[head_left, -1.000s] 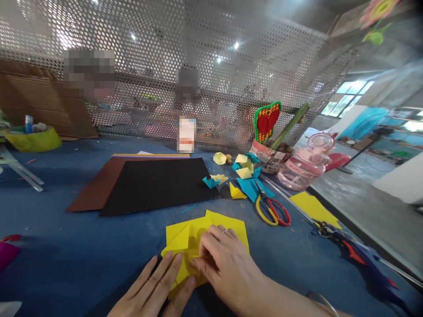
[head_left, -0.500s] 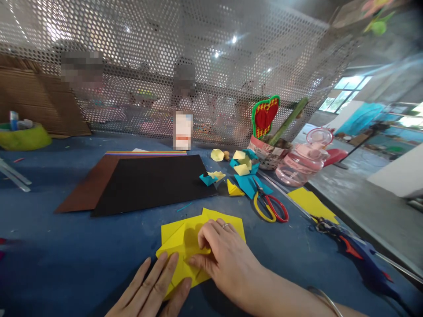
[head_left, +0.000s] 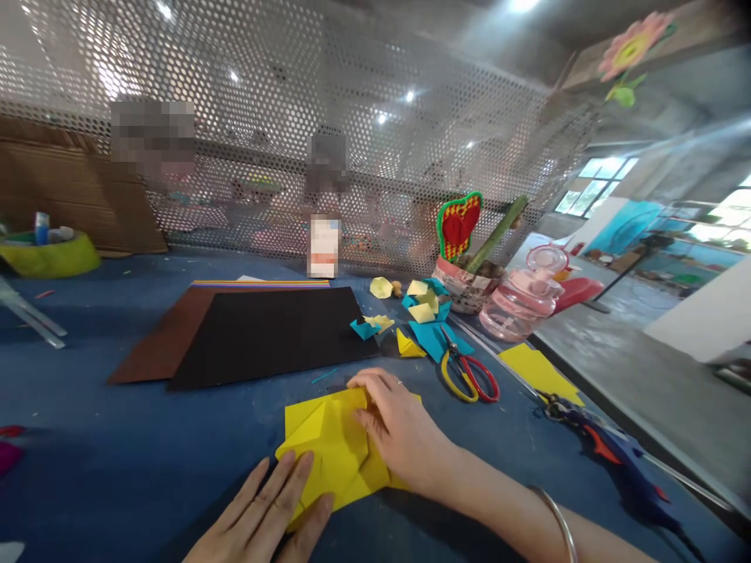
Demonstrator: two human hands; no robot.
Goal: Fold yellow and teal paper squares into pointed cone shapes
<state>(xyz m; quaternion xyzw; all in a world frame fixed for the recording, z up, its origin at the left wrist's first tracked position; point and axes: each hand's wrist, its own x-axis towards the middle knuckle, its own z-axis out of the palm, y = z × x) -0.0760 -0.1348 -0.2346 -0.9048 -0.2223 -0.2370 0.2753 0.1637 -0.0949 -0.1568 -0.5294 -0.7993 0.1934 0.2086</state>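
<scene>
Nearest of all, at 7 o'clock on the yellow paper (head_left: pixel 337 450), here's the left hand (head_left: pixel 258 508), fingers spread, a wide, flat grip bearing down on the lower-left edge. Over at 3 o'clock, the right hand (head_left: pixel 404 434) plays it tight: a narrow grip, thumb in front and forefinger behind, with the raised upper flap apparently pinched between them. The paper itself sits low and central on the blue table (head_left: pixel 88 438), under both hands.

And the state of play? Creases run across the sheet, and a fold shows at its 10 o'clock corner, so some folding looks done. But that flap by the right hand stands up rather than lying flat; I'd call that fold unfinished. How many remain, I can't tell.

Out at 3 o'clock lies the glue gun (head_left: pixel 616 453), a yellow sheet (head_left: pixel 540 369) just beyond its nozzle. At 2 o'clock, the scissors (head_left: pixel 457 357) rest partly on blue paper (head_left: pixel 427 336), with a small yellow piece, already folded, (head_left: pixel 409 345) just beside. Swing round to 11 o'clock: the black sheet (head_left: pixel 270 332) overlaps the brown sheet (head_left: pixel 158 344).

Farther off at 1 o'clock, a blue-and-cream folded piece (head_left: pixel 421 313) sits near the plant pot (head_left: pixel 463 288), the pink bottle (head_left: pixel 519 309) close to that pot's right. And right at the back, from 10 to 1, stands the perforated screen (head_left: pixel 381 148).
</scene>
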